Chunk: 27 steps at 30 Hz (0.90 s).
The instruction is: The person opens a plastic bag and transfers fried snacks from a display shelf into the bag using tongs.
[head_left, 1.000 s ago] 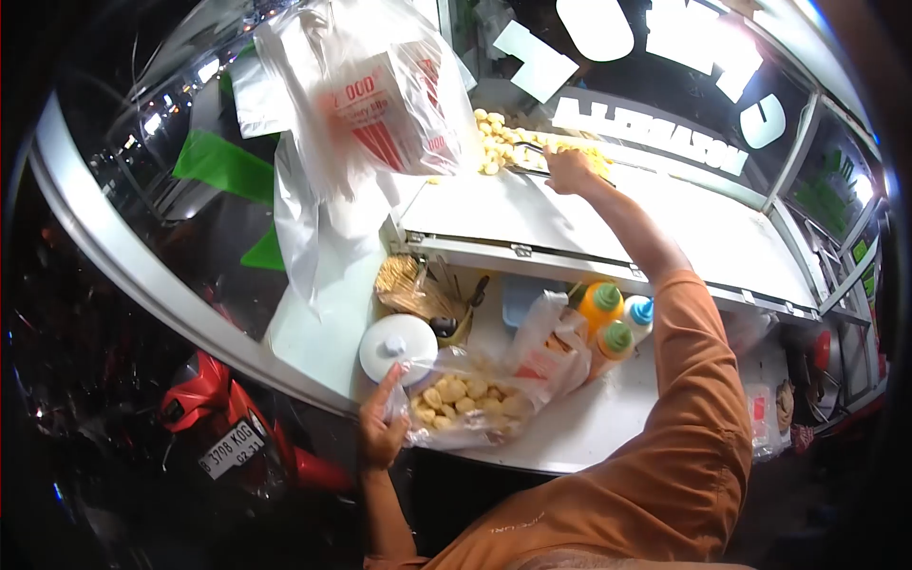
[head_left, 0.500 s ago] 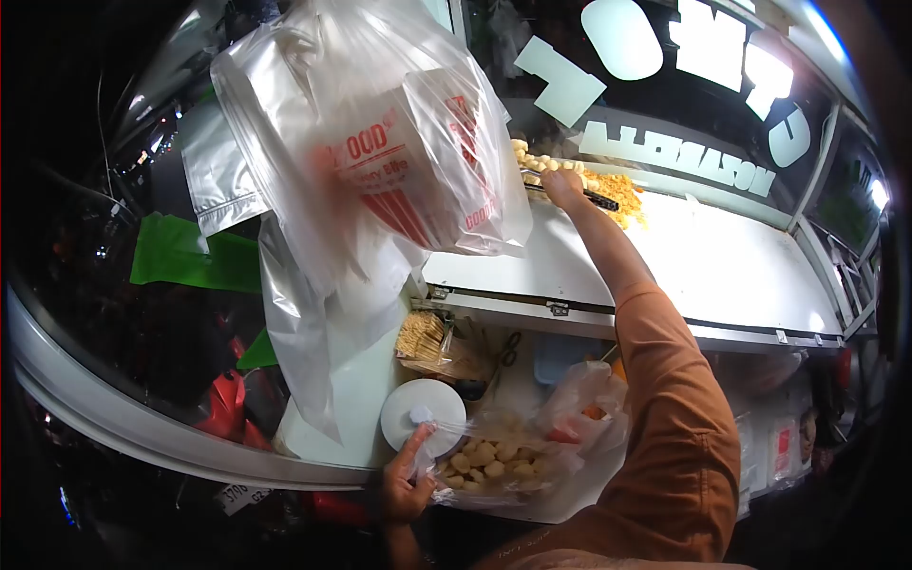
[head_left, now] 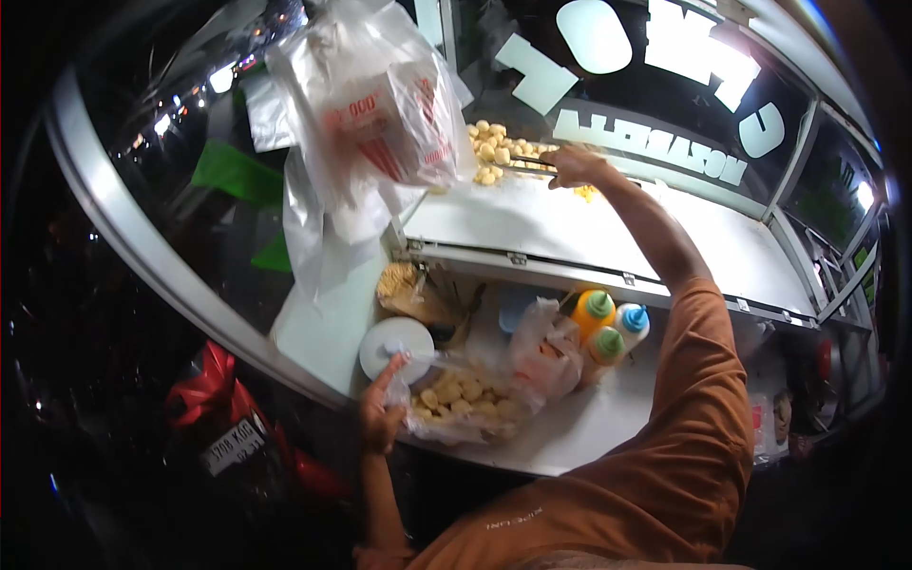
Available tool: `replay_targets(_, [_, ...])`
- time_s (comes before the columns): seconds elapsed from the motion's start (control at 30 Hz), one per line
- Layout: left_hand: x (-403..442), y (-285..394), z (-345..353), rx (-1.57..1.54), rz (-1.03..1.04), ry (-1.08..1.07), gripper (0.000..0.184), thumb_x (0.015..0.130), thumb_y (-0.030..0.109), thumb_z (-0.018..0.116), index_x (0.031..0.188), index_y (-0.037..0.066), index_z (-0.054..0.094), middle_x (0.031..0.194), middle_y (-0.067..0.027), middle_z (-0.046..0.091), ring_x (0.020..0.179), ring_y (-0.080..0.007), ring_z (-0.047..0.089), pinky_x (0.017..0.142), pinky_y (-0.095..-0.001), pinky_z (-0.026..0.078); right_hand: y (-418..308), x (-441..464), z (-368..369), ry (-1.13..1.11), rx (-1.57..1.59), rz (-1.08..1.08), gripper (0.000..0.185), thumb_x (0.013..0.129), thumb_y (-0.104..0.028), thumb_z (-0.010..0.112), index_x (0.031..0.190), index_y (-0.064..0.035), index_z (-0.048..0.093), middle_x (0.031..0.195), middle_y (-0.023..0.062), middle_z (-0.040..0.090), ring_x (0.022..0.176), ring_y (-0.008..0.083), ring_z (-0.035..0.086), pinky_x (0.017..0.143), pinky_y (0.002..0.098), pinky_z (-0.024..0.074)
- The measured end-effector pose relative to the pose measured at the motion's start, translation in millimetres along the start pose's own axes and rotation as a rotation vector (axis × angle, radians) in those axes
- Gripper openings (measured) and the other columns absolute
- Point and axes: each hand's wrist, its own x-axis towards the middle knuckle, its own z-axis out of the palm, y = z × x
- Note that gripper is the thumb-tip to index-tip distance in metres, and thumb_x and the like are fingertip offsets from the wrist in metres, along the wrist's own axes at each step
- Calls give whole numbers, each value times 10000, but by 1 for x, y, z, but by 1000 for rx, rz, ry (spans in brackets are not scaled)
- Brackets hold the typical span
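Note:
My left hand (head_left: 382, 413) pinches the edge of a clear plastic bag (head_left: 475, 435) on the lower shelf, beside a round white lid (head_left: 395, 348). Pale round food pieces (head_left: 461, 394) fill the bag. Up on the white display shelf, my right hand (head_left: 577, 167) is closed round dark tongs (head_left: 528, 163), whose tips reach left among a pile of pale round pieces (head_left: 492, 149). Small yellow bits (head_left: 585, 193) lie just below that hand.
Printed plastic bags (head_left: 380, 123) hang at the upper left. Squeeze bottles (head_left: 598, 313), a knotted plastic bag (head_left: 546, 351) and a bundle of skewers (head_left: 397, 280) stand on the lower shelf. A red motorcycle (head_left: 204, 380) is outside at left.
The camera view has swung away and back, so the shelf first appeared lower, then higher again. My right hand and the tongs have shifted slightly among the food. My left hand still grips the bag.

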Motion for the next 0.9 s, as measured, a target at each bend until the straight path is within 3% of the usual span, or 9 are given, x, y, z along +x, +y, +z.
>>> replay_targets(0.07, [0, -3, 0, 6, -54, 39, 790, 617, -110, 394, 1404, -40, 416, 1422, -164, 464, 1369, -214, 370, 1125, -300, 233, -16, -35, -19, -6, 18, -54, 654, 768, -370, 755, 1340, -172, 508, 1172, 172, 632, 1075, 335, 597, 902, 424, 470])
replay_targets(0.17, [3, -5, 2, 64, -58, 29, 815, 637, -128, 405, 1441, 2, 378, 1449, -125, 445, 1087, -83, 543, 686, -133, 435, -43, -89, -46, -37, 127, -287, 606, 749, -275, 764, 1295, -146, 536, 1057, 160, 667, 978, 316, 632, 874, 438, 477])
replay_targets(0.27, [6, -11, -2, -204, -106, -32, 804, 665, -99, 438, 1457, -12, 330, 1470, -124, 404, 1234, -201, 491, 971, -232, 405, -69, -134, -53, -111, 271, -449, 585, 760, -240, 751, 1286, -122, 524, 968, 131, 670, 902, 312, 638, 825, 429, 488])
replay_targets(0.4, [1, 1, 3, -184, -100, -67, 793, 693, -106, 459, 1465, -25, 297, 1473, -125, 397, 1247, -203, 477, 980, -256, 414, -127, -181, -59, -235, 204, -823, 563, 704, -214, 753, 1226, -105, 571, 1018, 149, 661, 961, 328, 624, 857, 412, 481])
replay_targets(0.5, [-4, 9, 12, -66, -43, -64, 781, 701, -112, 454, 1463, -24, 303, 1468, -130, 400, 1242, -196, 477, 985, -264, 415, -183, -189, -16, -167, -17, -906, 434, 630, -249, 803, 994, -68, 650, 944, 111, 675, 940, 320, 642, 796, 423, 506])
replay_targets(0.6, [-13, 15, 18, 12, -21, -25, 755, 713, -106, 442, 1455, -24, 325, 1454, -132, 416, 1233, -178, 476, 983, -259, 406, -215, -222, -2, -140, -183, -638, 327, 691, -130, 748, 977, -44, 615, 814, 85, 671, 793, 272, 660, 672, 379, 522])
replay_targets(0.7, [-21, 11, 14, 0, -32, 7, 740, 719, -96, 436, 1448, -24, 340, 1438, -135, 436, 1232, -176, 479, 988, -256, 397, -176, -268, -8, 4, -86, -498, 186, 723, -57, 677, 880, -8, 590, 717, 88, 647, 721, 271, 657, 598, 363, 512])
replay_targets(0.73, [-21, 5, 11, -1, -20, 13, 735, 720, -94, 434, 1446, -23, 346, 1430, -137, 443, 1231, -177, 481, 991, -254, 394, -163, -281, -10, -87, -77, -437, 138, 752, -40, 619, 873, 2, 568, 694, 110, 626, 723, 281, 651, 590, 373, 502])
replay_targets(0.9, [-20, -2, 19, 7, 36, 59, 718, 724, -87, 427, 1437, -23, 365, 1401, -149, 470, 1231, -182, 487, 996, -249, 387, -147, -317, 41, -117, 315, -263, 218, 812, -130, 584, 985, -10, 529, 749, 195, 610, 727, 335, 636, 633, 436, 498])
